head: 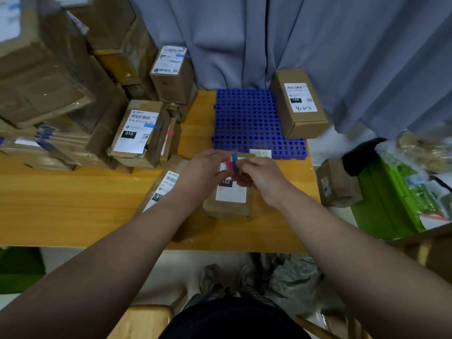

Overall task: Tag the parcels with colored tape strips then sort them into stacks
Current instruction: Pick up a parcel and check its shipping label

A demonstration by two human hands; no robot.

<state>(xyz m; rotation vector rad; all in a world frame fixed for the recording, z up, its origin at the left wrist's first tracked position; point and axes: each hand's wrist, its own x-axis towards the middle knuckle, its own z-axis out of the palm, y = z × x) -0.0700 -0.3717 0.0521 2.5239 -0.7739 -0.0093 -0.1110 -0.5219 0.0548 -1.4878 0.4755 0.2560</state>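
Our left hand (pixel 205 165) and right hand (pixel 261 174) meet above the parcel labelled 102 (pixel 231 200), which lies flat on the tabletop (pixel 73 204) near its centre. Both hands have curled fingers and pinch the tape strips (pixel 232 162), one pink and one blue, held upright side by side; we cannot tell which hand grips which strip. A second parcel labelled 010 (pixel 166 184) lies just left, partly under our left forearm. Farther away is a blue perforated mat (pixel 247 118) carrying the parcel labelled 15H (pixel 298 104) on its right edge. Tagged parcel stacks (pixel 137 133) stand at far left.
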